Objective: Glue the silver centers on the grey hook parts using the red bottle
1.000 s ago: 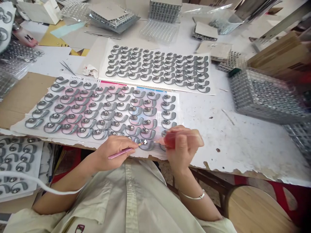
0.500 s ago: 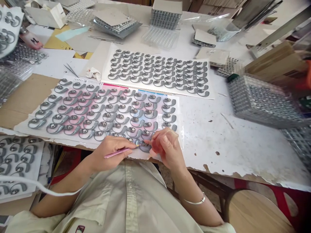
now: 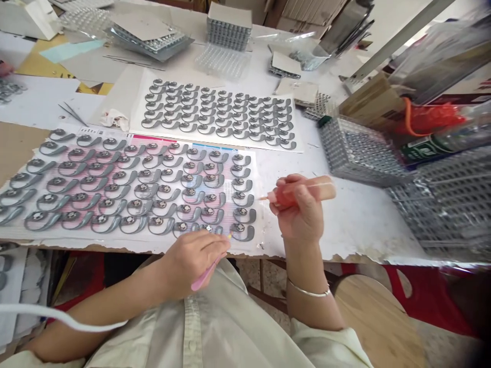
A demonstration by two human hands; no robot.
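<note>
My left hand [image 3: 199, 260] is closed around a thin pink stick [image 3: 205, 276] whose small yellow tip reaches toward a grey curved piece [image 3: 245, 233] at the sheet's near right corner. In my right hand [image 3: 301, 212] is a small orange-pink squeeze bottle [image 3: 320, 189], tipped on its side with its narrow nozzle pointing left, above the table just right of the sheet. Rows of grey curved pieces, each with a round jewelled end, lie on the plastic-covered sheet [image 3: 257, 166]. My left fingers partly cover its near edge.
Behind lies a white sheet [image 3: 297, 145] with more such pieces. Metal tweezers [image 3: 73, 115] and crumpled tissue [image 3: 115, 120] are at left. Stacked trays of small parts [image 3: 356, 153] stand at right, near an orange bag [image 3: 433, 117]. A wooden stool [image 3: 379, 327] is below the table edge.
My right hand has lifted the bottle away from the near right corner, moving right and up. My left hand has shifted right toward that corner with the stick. The view has turned rightward.
</note>
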